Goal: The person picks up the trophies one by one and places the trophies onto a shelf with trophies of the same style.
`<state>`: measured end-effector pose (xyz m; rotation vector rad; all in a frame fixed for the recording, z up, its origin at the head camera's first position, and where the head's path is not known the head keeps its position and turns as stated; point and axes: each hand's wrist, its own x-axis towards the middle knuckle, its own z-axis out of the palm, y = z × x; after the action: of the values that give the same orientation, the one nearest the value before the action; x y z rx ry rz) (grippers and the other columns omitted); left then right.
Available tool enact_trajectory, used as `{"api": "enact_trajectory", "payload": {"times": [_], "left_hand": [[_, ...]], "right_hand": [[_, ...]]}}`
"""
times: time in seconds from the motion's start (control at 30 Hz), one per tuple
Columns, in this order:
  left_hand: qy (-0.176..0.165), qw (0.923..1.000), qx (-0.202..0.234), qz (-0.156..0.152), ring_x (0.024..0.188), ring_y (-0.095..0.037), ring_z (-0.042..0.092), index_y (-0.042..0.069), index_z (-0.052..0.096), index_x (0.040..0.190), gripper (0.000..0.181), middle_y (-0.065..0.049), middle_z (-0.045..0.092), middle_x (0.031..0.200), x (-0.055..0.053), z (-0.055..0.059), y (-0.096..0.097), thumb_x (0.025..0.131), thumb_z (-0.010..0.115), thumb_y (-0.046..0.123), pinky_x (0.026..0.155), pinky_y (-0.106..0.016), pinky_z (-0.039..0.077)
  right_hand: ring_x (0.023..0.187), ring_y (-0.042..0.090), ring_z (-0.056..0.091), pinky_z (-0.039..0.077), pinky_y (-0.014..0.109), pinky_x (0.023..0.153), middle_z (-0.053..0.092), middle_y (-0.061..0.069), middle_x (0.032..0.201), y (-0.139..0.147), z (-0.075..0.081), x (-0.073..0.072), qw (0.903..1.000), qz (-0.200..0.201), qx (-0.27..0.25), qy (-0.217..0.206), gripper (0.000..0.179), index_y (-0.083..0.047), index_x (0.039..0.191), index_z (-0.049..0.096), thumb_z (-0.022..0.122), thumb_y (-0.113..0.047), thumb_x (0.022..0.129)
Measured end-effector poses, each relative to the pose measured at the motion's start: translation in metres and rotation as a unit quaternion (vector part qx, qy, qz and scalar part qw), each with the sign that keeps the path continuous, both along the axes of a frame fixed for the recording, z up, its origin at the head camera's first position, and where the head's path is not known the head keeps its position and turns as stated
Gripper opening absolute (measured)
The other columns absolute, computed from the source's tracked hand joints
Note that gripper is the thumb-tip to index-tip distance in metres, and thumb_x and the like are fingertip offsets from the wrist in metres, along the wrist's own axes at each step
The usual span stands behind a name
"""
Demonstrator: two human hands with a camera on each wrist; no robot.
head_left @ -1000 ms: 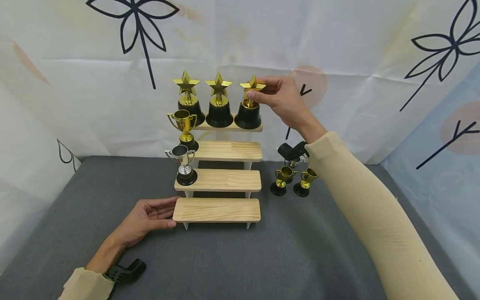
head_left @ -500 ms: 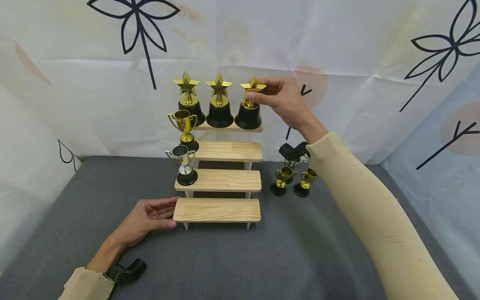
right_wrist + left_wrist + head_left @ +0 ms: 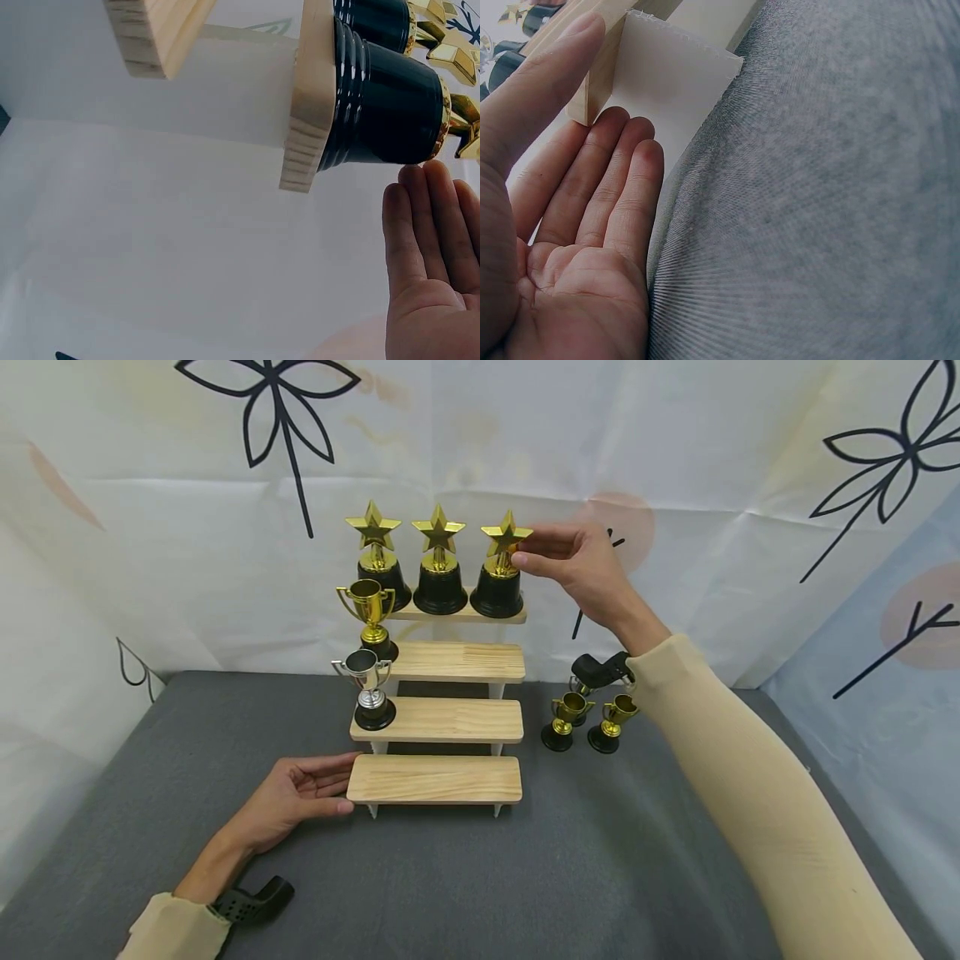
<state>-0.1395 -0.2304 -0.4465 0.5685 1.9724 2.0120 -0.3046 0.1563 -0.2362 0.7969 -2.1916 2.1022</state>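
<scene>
Three gold star trophies on black bases line the top shelf of a stepped wooden stand (image 3: 435, 781). Beside the rightmost star trophy (image 3: 498, 590) is my right hand (image 3: 581, 564), its fingers extended. In the right wrist view, those fingertips (image 3: 435, 171) lie right at the upper edge of the trophy's black base (image 3: 394, 105). My left hand (image 3: 300, 802) is at the left end of the lowest shelf, fingers straight and thumb out. From the left wrist, its fingertips (image 3: 646, 150) show against the white side support (image 3: 671, 82) under the board.
A gold cup trophy (image 3: 369, 606) and a silver cup trophy (image 3: 367, 681) stand at the left ends of the two middle shelves. Right of the stand, two gold cups (image 3: 567, 710) are on the grey tabletop (image 3: 450, 885), with a silver one partly hidden behind. A white patterned cloth hangs behind.
My right thumb and fingers have come off the rightmost star trophy, and the hand has shifted slightly right. The trophy stays on the top shelf. My left hand has not moved.
</scene>
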Motion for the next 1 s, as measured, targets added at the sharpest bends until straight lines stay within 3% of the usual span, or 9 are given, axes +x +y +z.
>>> {"api": "enact_trajectory", "payload": {"times": [0.33, 0.63, 1.0], "left_hand": [[-0.001, 0.9999, 0.01, -0.006, 0.123, -0.014, 0.061, -0.024, 0.037, 0.142, 0.07, -0.022, 0.054, 0.143, 0.0, -0.001, 0.0, 0.084, 0.075, -0.013, 0.1, -0.033, 0.054], [-0.002, 0.9999, 0.009, -0.006, 0.123, -0.014, 0.061, -0.024, 0.037, 0.142, 0.069, -0.024, 0.053, 0.143, -0.001, -0.001, 0.0, 0.084, 0.074, -0.014, 0.1, -0.033, 0.054], [0.001, 0.9997, 0.021, -0.011, 0.122, -0.014, 0.062, -0.026, 0.036, 0.141, 0.069, -0.002, 0.061, 0.137, -0.001, -0.001, -0.001, 0.084, 0.073, -0.015, 0.099, -0.032, 0.054]], "right_hand": [[0.108, 0.019, 0.07, 0.053, 0.033, 0.104, 0.076, 0.007, 0.108, 0.013, -0.006, 0.008, 0.9998, -0.01, -0.007, -0.017, 0.035, 0.006, 0.126, 0.067, 0.071, 0.007, 0.091], [0.109, 0.022, 0.07, 0.054, 0.032, 0.102, 0.075, 0.011, 0.11, 0.021, -0.013, 0.018, 0.9998, -0.015, -0.012, -0.01, 0.04, 0.011, 0.128, 0.064, 0.073, 0.007, 0.089], [0.106, 0.023, 0.07, 0.056, 0.031, 0.1, 0.075, 0.009, 0.108, 0.031, -0.024, 0.033, 0.9998, -0.004, -0.018, 0.006, 0.036, 0.013, 0.126, 0.064, 0.07, 0.01, 0.09]]}}
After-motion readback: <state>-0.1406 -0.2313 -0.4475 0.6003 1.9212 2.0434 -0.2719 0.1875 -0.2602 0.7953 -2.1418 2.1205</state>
